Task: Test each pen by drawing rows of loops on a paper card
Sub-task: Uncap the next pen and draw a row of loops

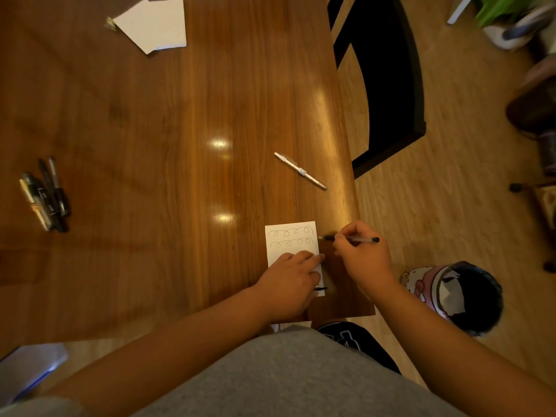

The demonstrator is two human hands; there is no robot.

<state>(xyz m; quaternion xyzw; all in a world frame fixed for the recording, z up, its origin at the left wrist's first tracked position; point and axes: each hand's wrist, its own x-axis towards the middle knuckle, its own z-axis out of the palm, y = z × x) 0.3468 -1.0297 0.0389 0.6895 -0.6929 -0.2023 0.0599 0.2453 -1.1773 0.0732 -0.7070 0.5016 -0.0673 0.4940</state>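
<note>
At the near right corner of the worktop (180, 115), the left hand (288, 281) lies flat with straight fingers on the lower half of the paper card (291, 239), pressing it down. The right hand (361, 254) pinches a black-tipped pen (365, 239) lying almost level, its tip just off the card's right edge beside the second of two drawn rows of loops. Farther out, a white pen (300, 170) lies alone near the worktop's right edge. Well apart at the left sits a cluster of dark pens (46, 195), and loose white sheets (153, 24) lie at the far side.
</note>
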